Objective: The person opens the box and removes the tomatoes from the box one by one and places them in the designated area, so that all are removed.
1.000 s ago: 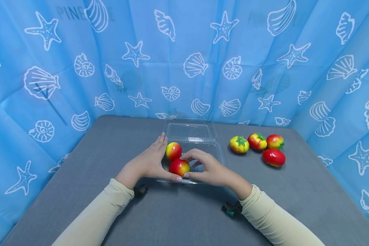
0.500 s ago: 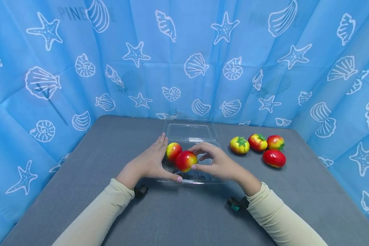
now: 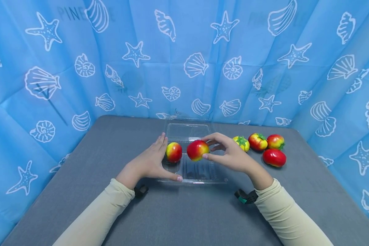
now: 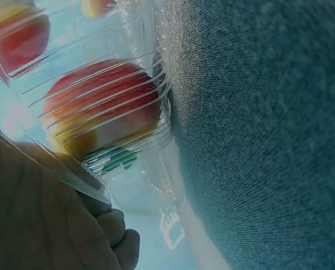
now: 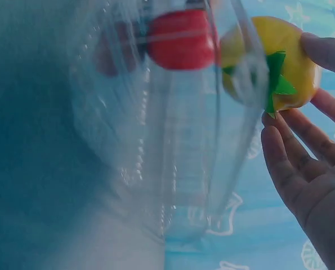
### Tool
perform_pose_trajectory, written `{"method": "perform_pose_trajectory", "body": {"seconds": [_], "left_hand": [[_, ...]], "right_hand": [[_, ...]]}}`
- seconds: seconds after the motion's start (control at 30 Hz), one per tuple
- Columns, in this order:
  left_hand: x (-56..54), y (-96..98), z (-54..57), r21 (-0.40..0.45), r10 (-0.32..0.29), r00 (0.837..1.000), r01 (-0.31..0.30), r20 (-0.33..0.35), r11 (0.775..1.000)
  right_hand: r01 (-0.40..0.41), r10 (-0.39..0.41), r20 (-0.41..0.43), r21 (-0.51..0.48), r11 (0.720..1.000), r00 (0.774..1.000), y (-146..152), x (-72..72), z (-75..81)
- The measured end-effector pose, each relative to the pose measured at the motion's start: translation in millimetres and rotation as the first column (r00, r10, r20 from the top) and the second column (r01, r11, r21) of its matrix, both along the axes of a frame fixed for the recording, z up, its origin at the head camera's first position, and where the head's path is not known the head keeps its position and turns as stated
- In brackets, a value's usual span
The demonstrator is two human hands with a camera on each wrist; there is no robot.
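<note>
A clear plastic clamshell box [image 3: 200, 175] sits on the table with its lid [image 3: 188, 130] folded back. One glossy red-and-yellow toy tomato [image 3: 174, 152] rests in its left part; the left wrist view shows this tomato [image 4: 108, 101] through the ribbed wall. My left hand [image 3: 150, 164] lies along the box's left side, fingers straight and thumb stretched along the front edge. Above the box, my right hand [image 3: 230, 153] holds a second toy tomato [image 3: 197, 150] between thumb and fingers. In the right wrist view, green leaves show on this held tomato [image 5: 294, 64].
Several more toy tomatoes stand right of the box, among them a red one [image 3: 274, 158] and a yellow one [image 3: 243, 143] partly hidden behind my right hand. A blue curtain [image 3: 184, 85] with white shells hangs behind the grey table [image 3: 187, 212].
My right hand has lifted the tomato from the front of the box and carried it up, back and to the right, apart from the other tomato. My left hand has stayed in place.
</note>
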State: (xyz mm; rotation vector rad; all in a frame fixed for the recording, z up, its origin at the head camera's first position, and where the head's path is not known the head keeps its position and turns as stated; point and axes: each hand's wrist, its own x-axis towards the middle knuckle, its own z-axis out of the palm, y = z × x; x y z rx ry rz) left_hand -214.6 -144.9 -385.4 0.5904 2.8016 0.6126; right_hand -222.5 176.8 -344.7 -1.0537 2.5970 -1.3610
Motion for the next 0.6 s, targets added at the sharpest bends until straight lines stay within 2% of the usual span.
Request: {"method": "perform_pose_trajectory", "body": {"seconds": [0.33, 0.6], "left_hand": [[0.7, -2.2, 1.7, -0.015, -0.016, 1.000, 0.016, -0.020, 1.000], [0.3, -1.6, 0.0, -0.037, -0.024, 0.998, 0.022, -0.054, 0.999]], "right_hand": [[0.103, -0.103, -0.022, 0.018, 0.994, 0.994, 21.4, -4.9, 11.2], [0.135, -0.136, -0.037, -0.027, 0.990, 0.990, 36.6, -7.0, 19.7]]}}
